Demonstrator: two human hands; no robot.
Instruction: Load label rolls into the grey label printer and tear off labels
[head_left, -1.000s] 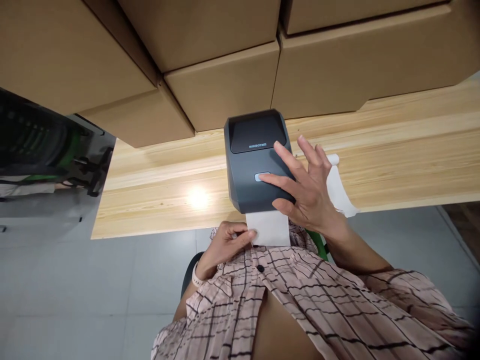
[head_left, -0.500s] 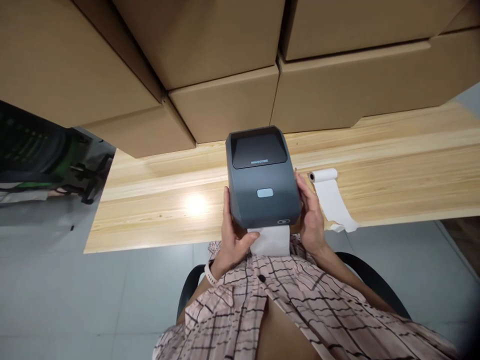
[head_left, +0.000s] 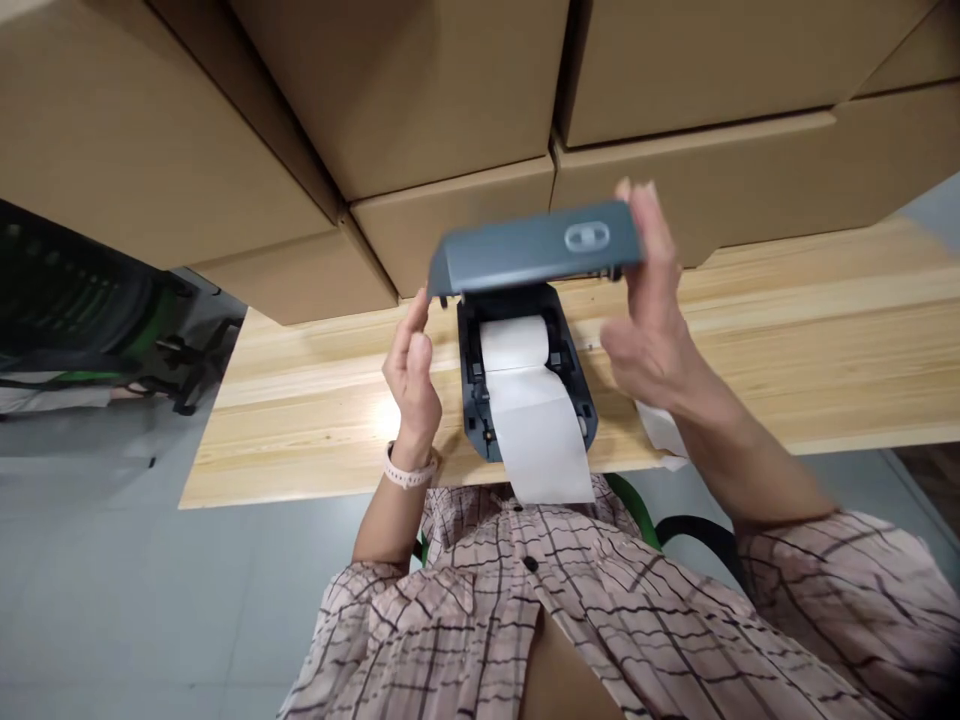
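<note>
The grey-blue label printer (head_left: pixel 472 400) stands on the table with its lid (head_left: pixel 517 245) raised. A roll of white label paper (head_left: pixel 515 343) sits inside, and its loose strip (head_left: pixel 544 440) runs out over the front towards my lap. My right hand (head_left: pixel 656 310) grips the lid at its right corner, slightly blurred. At the lid's left edge, my left hand (head_left: pixel 415 380) holds it with the fingertips, which are partly hidden behind it. Right of the printer, a piece of white paper (head_left: pixel 664 432) lies at the table edge, mostly behind my right forearm.
Cardboard boxes (head_left: pixel 457 225) line the back of the wooden table (head_left: pixel 285 400), close behind the raised lid. A dark chair base (head_left: pixel 187 365) stands on the floor at the left. My chair's armrest (head_left: pixel 701 540) shows below the table's front edge.
The printer's lid has swung up from closed, exposing the paper roll. Both hands have moved up from the printer's sides with the lid. My right forearm now covers most of the loose paper.
</note>
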